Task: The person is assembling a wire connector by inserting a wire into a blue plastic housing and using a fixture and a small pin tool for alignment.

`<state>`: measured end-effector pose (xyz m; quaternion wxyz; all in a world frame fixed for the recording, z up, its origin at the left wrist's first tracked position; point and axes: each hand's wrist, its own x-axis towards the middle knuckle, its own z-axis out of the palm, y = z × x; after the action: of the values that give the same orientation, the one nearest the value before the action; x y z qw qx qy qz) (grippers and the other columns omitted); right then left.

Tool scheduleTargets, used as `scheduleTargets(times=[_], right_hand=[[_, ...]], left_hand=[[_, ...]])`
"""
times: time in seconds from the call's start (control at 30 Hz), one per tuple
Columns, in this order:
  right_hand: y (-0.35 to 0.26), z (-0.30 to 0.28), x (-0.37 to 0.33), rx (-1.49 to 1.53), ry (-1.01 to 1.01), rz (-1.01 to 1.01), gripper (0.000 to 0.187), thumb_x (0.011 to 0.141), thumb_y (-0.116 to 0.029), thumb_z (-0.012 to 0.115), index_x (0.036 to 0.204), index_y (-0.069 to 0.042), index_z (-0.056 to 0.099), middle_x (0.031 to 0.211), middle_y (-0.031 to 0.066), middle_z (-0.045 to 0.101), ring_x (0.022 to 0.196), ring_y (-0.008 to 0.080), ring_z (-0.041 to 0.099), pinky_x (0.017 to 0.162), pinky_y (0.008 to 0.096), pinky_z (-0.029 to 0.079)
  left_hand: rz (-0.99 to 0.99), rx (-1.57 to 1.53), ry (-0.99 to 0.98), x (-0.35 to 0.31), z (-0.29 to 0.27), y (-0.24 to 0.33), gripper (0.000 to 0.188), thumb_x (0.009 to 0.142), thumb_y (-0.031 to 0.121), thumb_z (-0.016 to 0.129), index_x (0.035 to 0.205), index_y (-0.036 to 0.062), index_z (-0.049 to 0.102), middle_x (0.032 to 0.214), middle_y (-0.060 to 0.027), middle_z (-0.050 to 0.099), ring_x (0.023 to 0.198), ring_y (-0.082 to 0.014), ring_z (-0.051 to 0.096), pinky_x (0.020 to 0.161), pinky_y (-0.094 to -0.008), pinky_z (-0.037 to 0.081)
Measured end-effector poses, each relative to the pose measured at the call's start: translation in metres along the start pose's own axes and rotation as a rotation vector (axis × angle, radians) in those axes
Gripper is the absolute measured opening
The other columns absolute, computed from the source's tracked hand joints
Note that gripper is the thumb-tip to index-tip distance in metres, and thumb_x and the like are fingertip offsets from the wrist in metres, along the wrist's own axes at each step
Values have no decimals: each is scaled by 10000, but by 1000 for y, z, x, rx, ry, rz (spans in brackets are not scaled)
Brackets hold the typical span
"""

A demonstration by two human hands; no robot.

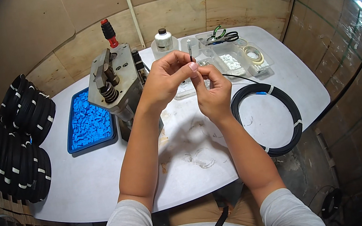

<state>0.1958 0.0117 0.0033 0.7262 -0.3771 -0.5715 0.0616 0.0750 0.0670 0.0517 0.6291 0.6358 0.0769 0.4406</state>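
Both my hands meet above the middle of the white table [190, 181], fingertips close together. My left hand [169, 77] pinches the end of a thin black cable, whose slim pale tip [189, 46] points up above the fingers. Just below and to the right, my right hand [216, 92] has its thumb and fingers closed on the same cable. From behind that hand the cable [240, 77] runs right to a black cable coil [293, 108], bound with white ties and lying at the table's right side. The fingers hide the part of the cable between them.
Left of my arms stands a metal press [108, 88] with a red-and-black handle. Beside it, a tray [94, 147] holds small blue parts. A white bottle [164, 40], clear bins [216, 52], scissors [228, 38] and tape rolls [254, 55] occupy the back. Black coils [13, 157] are piled far left.
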Motion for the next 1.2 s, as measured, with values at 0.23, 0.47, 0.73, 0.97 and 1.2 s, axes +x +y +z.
scheduleTargets(times=[0.23,0.47,0.73,0.97,1.2], right_hand=[[-2,0,0,17,74,-61,129,844,-111,717,901,-15,653,796,48,622,739,121,566,705,248,460],[3,-1,-2,61,60,35,109,855,-85,710,896,-11,641,852,13,626,802,78,535,753,219,434],[6,4,-5,300,34,219,178,865,-137,706,938,21,673,823,24,667,745,64,568,710,217,469],[0,-2,-3,393,-11,337,171,897,-127,660,962,31,669,827,27,658,749,68,565,708,221,473],[2,-6,1,584,-73,444,147,939,-122,576,941,12,636,790,21,594,723,79,509,685,225,417]], left_hand=[[160,117,-14,-1,6,-2,151,874,88,670,964,-33,652,890,-41,643,837,-111,611,776,-267,511],[163,82,16,1,6,-5,180,895,122,648,973,-39,661,888,-56,649,842,-126,612,792,-279,494],[-46,-25,161,2,3,-8,161,880,132,657,924,-23,662,807,-54,646,736,-105,583,700,-246,479],[-84,-76,162,2,4,-7,152,873,125,663,900,-24,649,777,-48,631,696,-96,567,641,-231,467],[-102,-128,161,2,4,-8,147,882,126,654,904,-19,654,813,-50,643,708,-103,573,653,-243,479]])
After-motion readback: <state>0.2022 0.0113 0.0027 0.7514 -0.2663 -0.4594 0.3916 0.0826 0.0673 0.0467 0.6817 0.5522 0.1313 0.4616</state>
